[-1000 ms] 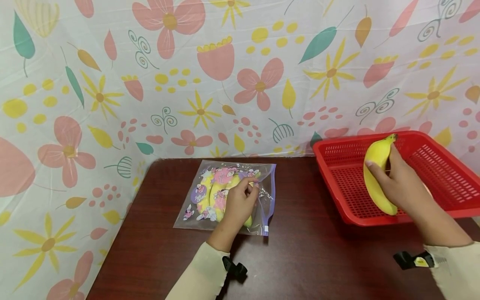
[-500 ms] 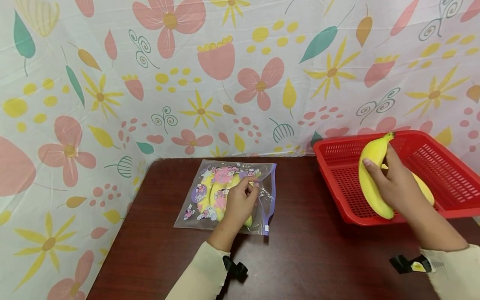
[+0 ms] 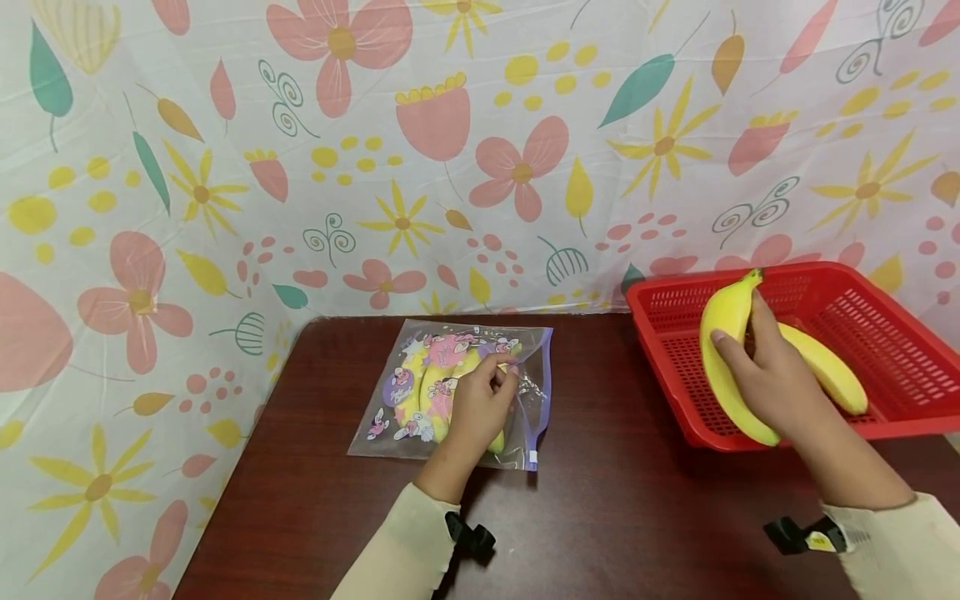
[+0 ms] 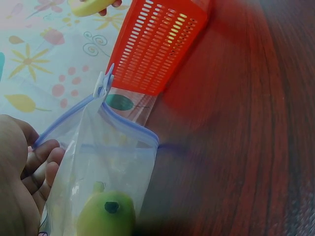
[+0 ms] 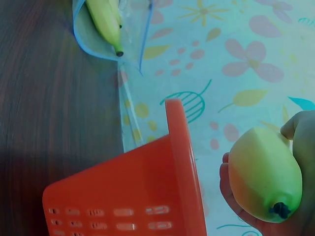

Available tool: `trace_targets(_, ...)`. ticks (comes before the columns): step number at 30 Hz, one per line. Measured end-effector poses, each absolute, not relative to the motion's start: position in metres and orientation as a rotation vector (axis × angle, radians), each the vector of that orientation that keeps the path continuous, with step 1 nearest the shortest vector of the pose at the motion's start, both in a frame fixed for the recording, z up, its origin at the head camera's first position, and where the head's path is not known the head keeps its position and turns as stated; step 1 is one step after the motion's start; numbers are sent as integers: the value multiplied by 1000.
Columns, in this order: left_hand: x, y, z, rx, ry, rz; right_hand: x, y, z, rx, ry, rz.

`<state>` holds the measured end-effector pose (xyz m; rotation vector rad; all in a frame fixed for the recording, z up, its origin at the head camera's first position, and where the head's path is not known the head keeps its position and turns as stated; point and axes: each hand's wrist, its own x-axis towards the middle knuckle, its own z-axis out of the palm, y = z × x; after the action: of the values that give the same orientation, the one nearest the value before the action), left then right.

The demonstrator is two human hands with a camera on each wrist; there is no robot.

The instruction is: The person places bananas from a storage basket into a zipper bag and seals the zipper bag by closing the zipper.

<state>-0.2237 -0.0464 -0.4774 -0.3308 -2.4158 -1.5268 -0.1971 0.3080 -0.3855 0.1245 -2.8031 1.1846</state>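
Note:
My right hand [image 3: 783, 379] grips a yellow banana [image 3: 722, 354] from its side, thumb across the front, above the left part of the red basket. In the right wrist view the banana's dark-tipped end [image 5: 280, 209] faces the camera. My left hand [image 3: 480, 404] pinches the purple zip edge [image 4: 37, 142] of a clear printed zip bag [image 3: 375, 429], and the mouth gapes in the left wrist view. Several bananas [image 3: 411, 379] lie inside the bag, partly hidden by prints and the hand. A white slider [image 3: 532, 457] sits at the zip's near end.
The red plastic basket [image 3: 667, 400] stands at the right of the dark wooden table [image 3: 592, 500]. Another banana [image 3: 828, 367] lies inside it, partly behind the right hand. A flower-printed cloth [image 3: 517, 250] hangs behind and along the left side.
My right hand has moved left and slightly toward me with the banana, uncovering more of the other banana in the basket. The left hand and bag have stayed put.

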Motion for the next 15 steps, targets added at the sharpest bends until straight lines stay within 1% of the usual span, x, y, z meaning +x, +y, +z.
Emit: trace_targets(15, -223, -47, -476, -328, -2422, -1529, -193, 288, -387, 163, -2800, 1280)
